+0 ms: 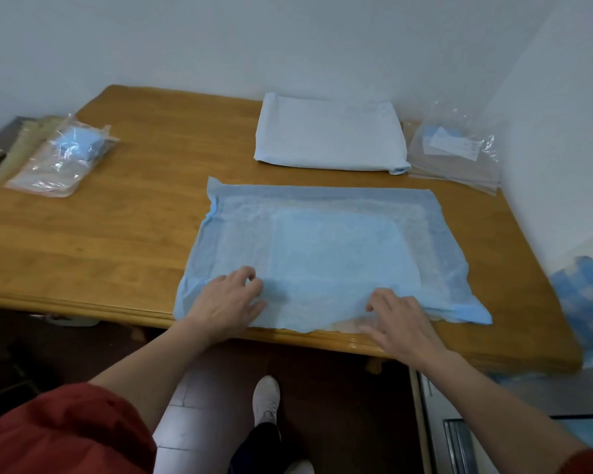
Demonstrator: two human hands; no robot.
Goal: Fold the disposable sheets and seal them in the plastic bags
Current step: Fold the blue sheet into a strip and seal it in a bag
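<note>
**One bagged, current sheet still flat**

A filled bag (59, 155) on the left of the table (134, 206) looks done. The blue sheet (339, 241) lies spread at the near edge, not yet folded. My left grip (226, 302) pinches its near-left part. My right grip (401, 323) touches the near hem; can't tell if it's pinching. The folded stack (329, 135) and empty bags (456, 159) wait behind.

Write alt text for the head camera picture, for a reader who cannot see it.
The left hand pinches and the right hand touches the near edge of a blue sheet spread on a wooden table. Behind it lies a folded pale sheet, clear bags to its right, a filled bag far left.
</note>
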